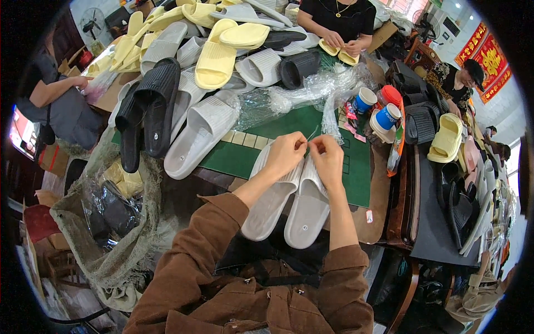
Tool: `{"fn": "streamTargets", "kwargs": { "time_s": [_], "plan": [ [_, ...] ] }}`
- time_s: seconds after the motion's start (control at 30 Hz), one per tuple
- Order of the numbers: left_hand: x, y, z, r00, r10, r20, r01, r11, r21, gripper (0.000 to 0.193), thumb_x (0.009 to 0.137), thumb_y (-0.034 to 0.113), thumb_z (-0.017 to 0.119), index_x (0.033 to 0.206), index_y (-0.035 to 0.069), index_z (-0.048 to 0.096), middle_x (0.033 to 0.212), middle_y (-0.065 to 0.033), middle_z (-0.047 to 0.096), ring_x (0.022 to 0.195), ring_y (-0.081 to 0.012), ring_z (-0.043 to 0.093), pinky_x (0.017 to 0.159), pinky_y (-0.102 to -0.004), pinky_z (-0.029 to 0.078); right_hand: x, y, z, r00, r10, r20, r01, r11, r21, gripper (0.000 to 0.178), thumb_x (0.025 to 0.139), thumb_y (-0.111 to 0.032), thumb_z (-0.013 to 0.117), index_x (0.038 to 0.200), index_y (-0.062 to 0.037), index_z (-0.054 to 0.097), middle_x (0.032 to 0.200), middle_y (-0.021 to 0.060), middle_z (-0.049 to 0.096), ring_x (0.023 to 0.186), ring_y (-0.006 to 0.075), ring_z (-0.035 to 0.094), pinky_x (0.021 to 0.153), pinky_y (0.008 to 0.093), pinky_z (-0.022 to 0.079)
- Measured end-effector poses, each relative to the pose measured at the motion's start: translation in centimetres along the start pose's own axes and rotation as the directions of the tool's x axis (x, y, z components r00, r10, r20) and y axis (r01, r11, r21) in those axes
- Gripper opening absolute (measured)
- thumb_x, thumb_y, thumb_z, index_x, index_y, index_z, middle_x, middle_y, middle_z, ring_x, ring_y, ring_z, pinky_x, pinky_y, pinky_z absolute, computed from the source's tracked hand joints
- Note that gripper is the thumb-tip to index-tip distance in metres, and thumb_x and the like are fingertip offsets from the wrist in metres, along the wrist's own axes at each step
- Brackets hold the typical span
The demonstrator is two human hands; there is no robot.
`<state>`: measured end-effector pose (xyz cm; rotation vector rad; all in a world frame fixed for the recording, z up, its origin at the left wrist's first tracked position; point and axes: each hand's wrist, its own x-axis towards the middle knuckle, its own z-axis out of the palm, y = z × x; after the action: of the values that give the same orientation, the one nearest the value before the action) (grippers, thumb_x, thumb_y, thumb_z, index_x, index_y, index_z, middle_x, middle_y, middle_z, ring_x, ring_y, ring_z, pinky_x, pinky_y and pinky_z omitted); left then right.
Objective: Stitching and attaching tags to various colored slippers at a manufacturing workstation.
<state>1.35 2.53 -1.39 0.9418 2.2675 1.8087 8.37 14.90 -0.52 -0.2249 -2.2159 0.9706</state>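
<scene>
A pair of light grey slide slippers lies side by side in front of me, toes pointing away: the left slipper (269, 210) and the right slipper (307, 214). Over their straps, my left hand (287, 154) and my right hand (327, 160) meet with fingertips pinched close together. Between them a thin strand (313, 133) sticks up, and both hands appear closed on it. Its lower part is hidden by the fingers. Beneath the slippers' toes is a green mat (356, 172). A bundle of clear white plastic strands (331, 114) lies just beyond my hands.
Yellow, grey and black slippers (215, 58) are heaped at the far left. Blue cups (387, 117) stand at the right, beside more slippers (446, 138). A sack (150, 222) sits lower left. Across the table, a person's hands (342, 45) hold yellow slippers.
</scene>
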Motion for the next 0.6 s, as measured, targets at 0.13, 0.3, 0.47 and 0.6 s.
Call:
{"fn": "streamTargets", "kwargs": {
  "time_s": [0.13,0.3,0.47,0.6],
  "plan": [
    [-0.1,0.0,0.2,1.0,0.002,-0.004,-0.002,1.0,-0.005,0.01,0.079,0.01,0.059,0.08,0.0,0.061,0.074,-0.0165,0.065,0.069,-0.0325,0.064,0.062,-0.0393,0.048,0.1,0.3,-0.1,0.999,0.021,0.035,-0.022,0.999,0.029,0.007,0.077,-0.001,0.064,0.081,0.0019,0.059,0.073,0.0126,0.059,0.063,0.0229,0.059,0.06,0.032,0.047],
    [-0.1,0.0,0.0,1.0,0.023,0.012,-0.023,1.0,0.016,0.009,0.08,0.009,0.058,0.081,0.0,0.06,0.075,-0.0169,0.065,0.07,-0.0333,0.064,0.063,-0.04,0.048,0.1,0.4,0.0,0.997,0.034,-0.067,-0.035,0.999,-0.012,0.005,0.078,-0.001,0.063,0.082,0.0014,0.059,0.074,0.0132,0.058,0.063,0.024,0.058,0.059,0.0331,0.046],
    [-0.1,0.0,0.3,0.999,0.039,0.003,-0.039,0.997,0.065,0.007,0.08,0.007,0.057,0.081,0.001,0.059,0.075,-0.0166,0.064,0.071,-0.0341,0.063,0.062,-0.0407,0.047,0.1,0.9,0.0,0.999,-0.007,-0.049,0.006,1.0,-0.011,0.006,0.079,-0.001,0.062,0.083,0.0017,0.058,0.074,0.0134,0.057,0.064,0.0251,0.057,0.059,0.034,0.046],
    [-0.2,0.1,0.0,0.996,0.085,0.028,-0.087,0.993,0.081,0.005,0.08,0.006,0.056,0.08,0.001,0.057,0.075,-0.0156,0.064,0.07,-0.034,0.062,0.062,-0.0412,0.047,0.3,1.0,-0.1,0.991,0.029,-0.134,-0.037,0.998,-0.054,0.006,0.08,-0.001,0.061,0.084,0.0021,0.058,0.075,0.0143,0.057,0.066,0.0255,0.057,0.061,0.0342,0.045]
  ]
}}
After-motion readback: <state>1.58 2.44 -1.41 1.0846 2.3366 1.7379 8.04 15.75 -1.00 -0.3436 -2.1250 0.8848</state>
